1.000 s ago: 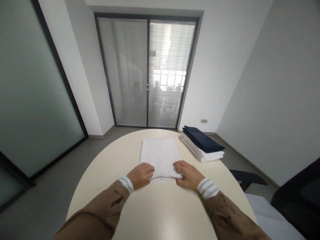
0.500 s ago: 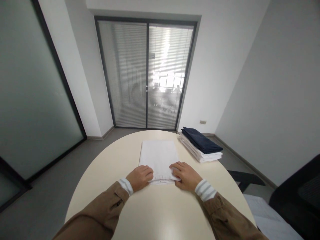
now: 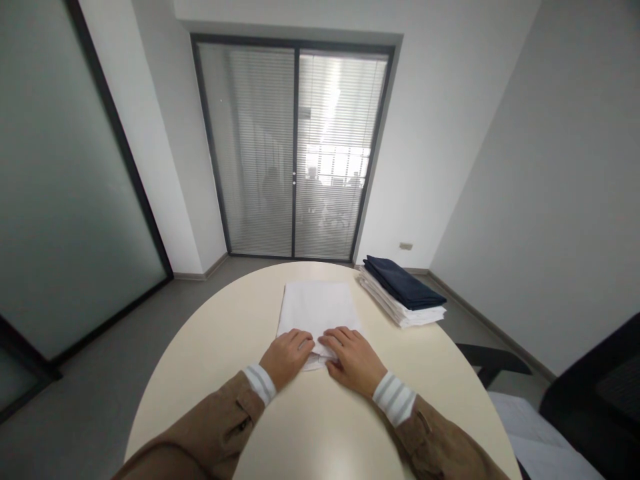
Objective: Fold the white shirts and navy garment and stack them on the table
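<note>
A folded white cloth (image 3: pixel 320 303) lies flat on the round table in front of me. My left hand (image 3: pixel 289 357) is at its near left corner, fingers curled over the front edge and closed on the fabric. On the right side of that edge, my right hand (image 3: pixel 354 360) has its fingers on top and its thumb at the front, gripping the cloth. Only a narrow gap separates the fingertips of both hands. Between them the near edge looks slightly lifted and creased. The fabric under my palms is hidden.
The cream round table (image 3: pixel 210 353) carries a stack of folded white cloths (image 3: pixel 395 310) with a folded dark navy cloth (image 3: pixel 405 283) on top, at the back right. A black chair (image 3: pixel 600 393) with white fabric (image 3: pixel 540 440) on its seat stands at the lower right.
Both my hands have moved inward along the near edge of the white cloth, the right one farther. The edge between them has become more creased. The stack has stayed put.
</note>
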Action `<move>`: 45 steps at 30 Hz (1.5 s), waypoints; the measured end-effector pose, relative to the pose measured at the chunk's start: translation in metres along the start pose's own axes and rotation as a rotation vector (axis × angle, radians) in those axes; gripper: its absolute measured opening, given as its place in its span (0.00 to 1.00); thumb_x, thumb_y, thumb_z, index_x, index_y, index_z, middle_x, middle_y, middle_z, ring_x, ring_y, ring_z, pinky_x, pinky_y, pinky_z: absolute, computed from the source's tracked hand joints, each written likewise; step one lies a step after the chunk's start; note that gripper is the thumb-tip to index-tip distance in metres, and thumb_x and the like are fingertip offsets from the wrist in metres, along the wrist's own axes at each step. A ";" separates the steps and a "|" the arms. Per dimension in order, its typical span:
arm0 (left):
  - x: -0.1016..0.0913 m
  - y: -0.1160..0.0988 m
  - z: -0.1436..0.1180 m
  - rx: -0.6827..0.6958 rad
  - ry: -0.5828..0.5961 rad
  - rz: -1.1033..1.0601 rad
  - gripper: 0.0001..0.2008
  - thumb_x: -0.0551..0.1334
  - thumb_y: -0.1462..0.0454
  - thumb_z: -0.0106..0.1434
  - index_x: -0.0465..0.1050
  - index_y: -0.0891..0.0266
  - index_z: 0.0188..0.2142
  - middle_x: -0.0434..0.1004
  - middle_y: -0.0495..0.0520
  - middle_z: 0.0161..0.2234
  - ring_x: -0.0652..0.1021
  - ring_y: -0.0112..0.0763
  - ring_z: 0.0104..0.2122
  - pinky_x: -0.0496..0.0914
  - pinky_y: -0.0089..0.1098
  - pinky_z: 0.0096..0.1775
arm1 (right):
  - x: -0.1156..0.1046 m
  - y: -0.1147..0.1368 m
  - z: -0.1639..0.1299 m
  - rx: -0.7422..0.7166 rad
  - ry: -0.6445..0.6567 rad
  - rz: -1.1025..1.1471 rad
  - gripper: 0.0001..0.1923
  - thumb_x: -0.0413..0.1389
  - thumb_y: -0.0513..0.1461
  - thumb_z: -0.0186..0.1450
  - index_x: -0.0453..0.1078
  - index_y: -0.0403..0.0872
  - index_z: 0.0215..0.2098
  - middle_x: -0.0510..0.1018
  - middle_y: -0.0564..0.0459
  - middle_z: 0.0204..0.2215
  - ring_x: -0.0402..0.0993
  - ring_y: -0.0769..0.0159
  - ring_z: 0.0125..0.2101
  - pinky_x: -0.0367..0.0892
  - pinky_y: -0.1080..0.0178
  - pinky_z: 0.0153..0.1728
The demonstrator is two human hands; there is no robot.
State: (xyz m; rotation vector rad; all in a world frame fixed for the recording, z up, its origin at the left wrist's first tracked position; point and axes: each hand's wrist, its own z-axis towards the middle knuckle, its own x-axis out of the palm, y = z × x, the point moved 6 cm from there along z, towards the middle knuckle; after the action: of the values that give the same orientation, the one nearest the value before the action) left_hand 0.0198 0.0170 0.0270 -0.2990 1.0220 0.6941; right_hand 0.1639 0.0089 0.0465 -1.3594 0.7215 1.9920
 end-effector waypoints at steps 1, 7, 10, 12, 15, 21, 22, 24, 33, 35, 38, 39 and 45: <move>0.001 0.000 -0.001 0.028 -0.015 -0.005 0.05 0.57 0.67 0.69 0.70 0.62 0.44 0.76 0.55 0.44 0.75 0.38 0.42 0.71 0.37 0.42 | 0.000 0.000 0.000 0.005 0.007 -0.003 0.23 0.59 0.38 0.61 0.66 0.50 0.55 0.73 0.48 0.52 0.65 0.54 0.52 0.61 0.53 0.51; 0.006 -0.003 -0.003 0.062 0.067 0.010 0.03 0.59 0.65 0.68 0.70 0.62 0.40 0.76 0.54 0.42 0.75 0.38 0.41 0.72 0.37 0.41 | 0.003 -0.003 -0.003 0.022 0.064 0.009 0.19 0.58 0.41 0.64 0.69 0.50 0.54 0.76 0.48 0.50 0.69 0.56 0.50 0.64 0.54 0.50; 0.007 -0.005 -0.002 0.057 0.128 0.045 0.02 0.59 0.66 0.68 0.70 0.62 0.39 0.76 0.54 0.42 0.74 0.38 0.41 0.71 0.37 0.40 | 0.006 -0.003 -0.003 0.033 0.082 0.041 0.20 0.57 0.45 0.66 0.69 0.49 0.55 0.76 0.48 0.52 0.70 0.56 0.51 0.64 0.55 0.51; 0.008 -0.005 -0.002 0.062 0.161 0.077 0.02 0.58 0.67 0.68 0.69 0.61 0.39 0.76 0.53 0.41 0.74 0.38 0.40 0.71 0.36 0.39 | 0.009 -0.002 -0.003 0.039 0.095 0.042 0.20 0.55 0.46 0.67 0.69 0.49 0.55 0.76 0.48 0.53 0.70 0.55 0.51 0.64 0.55 0.52; 0.011 -0.004 -0.001 0.058 0.186 0.108 0.03 0.57 0.67 0.68 0.69 0.61 0.39 0.75 0.54 0.40 0.73 0.38 0.40 0.70 0.36 0.38 | 0.010 0.001 -0.002 0.061 0.105 0.022 0.17 0.56 0.43 0.67 0.71 0.48 0.52 0.77 0.48 0.50 0.70 0.56 0.50 0.65 0.56 0.50; 0.014 -0.004 0.000 0.081 0.176 0.084 0.03 0.58 0.66 0.67 0.69 0.61 0.39 0.74 0.54 0.40 0.73 0.39 0.40 0.70 0.37 0.39 | 0.006 0.006 0.003 0.125 0.102 -0.031 0.14 0.58 0.38 0.63 0.70 0.48 0.47 0.77 0.49 0.44 0.69 0.56 0.46 0.65 0.58 0.47; 0.013 -0.005 0.000 0.086 0.184 0.079 0.02 0.58 0.66 0.67 0.69 0.61 0.39 0.74 0.54 0.40 0.73 0.39 0.40 0.71 0.37 0.39 | 0.005 0.006 0.003 0.122 0.104 -0.034 0.14 0.58 0.38 0.63 0.70 0.48 0.47 0.76 0.49 0.45 0.69 0.56 0.46 0.65 0.58 0.47; 0.011 -0.006 0.000 0.074 0.204 0.069 0.02 0.59 0.64 0.67 0.69 0.60 0.38 0.74 0.54 0.41 0.73 0.39 0.40 0.71 0.37 0.39 | 0.005 0.005 0.001 0.092 0.119 -0.033 0.13 0.57 0.40 0.65 0.71 0.49 0.47 0.77 0.49 0.45 0.70 0.56 0.46 0.65 0.58 0.46; -0.006 -0.013 -0.004 -0.019 0.299 -0.028 0.07 0.59 0.60 0.68 0.72 0.61 0.40 0.74 0.55 0.46 0.74 0.38 0.44 0.71 0.36 0.42 | -0.001 0.013 -0.006 -0.003 0.193 -0.046 0.13 0.51 0.44 0.70 0.72 0.48 0.48 0.77 0.47 0.45 0.70 0.58 0.46 0.65 0.59 0.46; -0.011 -0.016 -0.004 -0.026 0.307 -0.050 0.08 0.59 0.59 0.67 0.73 0.61 0.39 0.75 0.55 0.46 0.74 0.39 0.44 0.71 0.37 0.43 | -0.002 0.018 -0.005 0.023 0.215 -0.088 0.13 0.51 0.44 0.69 0.72 0.47 0.46 0.76 0.46 0.45 0.69 0.57 0.46 0.66 0.60 0.44; -0.013 -0.014 -0.001 -0.131 0.341 -0.067 0.15 0.54 0.57 0.70 0.76 0.61 0.34 0.77 0.56 0.39 0.76 0.39 0.41 0.71 0.37 0.42 | -0.002 0.025 -0.004 0.060 0.264 -0.124 0.13 0.50 0.42 0.69 0.72 0.46 0.46 0.75 0.44 0.42 0.70 0.57 0.45 0.66 0.60 0.42; -0.012 -0.011 0.001 -0.199 0.361 -0.070 0.19 0.51 0.57 0.72 0.77 0.61 0.33 0.77 0.57 0.37 0.77 0.39 0.40 0.70 0.37 0.41 | -0.002 0.027 -0.005 0.063 0.276 -0.122 0.14 0.49 0.42 0.69 0.72 0.46 0.46 0.76 0.44 0.41 0.70 0.57 0.44 0.66 0.60 0.42; -0.004 0.001 0.013 -0.412 0.471 -0.088 0.13 0.55 0.57 0.69 0.75 0.60 0.39 0.80 0.58 0.35 0.80 0.42 0.37 0.72 0.38 0.37 | -0.008 0.027 -0.010 0.040 0.296 0.046 0.14 0.49 0.41 0.68 0.75 0.47 0.43 0.79 0.47 0.35 0.75 0.60 0.37 0.65 0.63 0.40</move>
State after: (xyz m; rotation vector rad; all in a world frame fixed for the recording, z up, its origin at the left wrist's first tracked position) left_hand 0.0262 0.0231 0.0371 -0.8932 1.2962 0.7700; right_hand 0.1526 -0.0176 0.0537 -1.6462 0.9279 1.8194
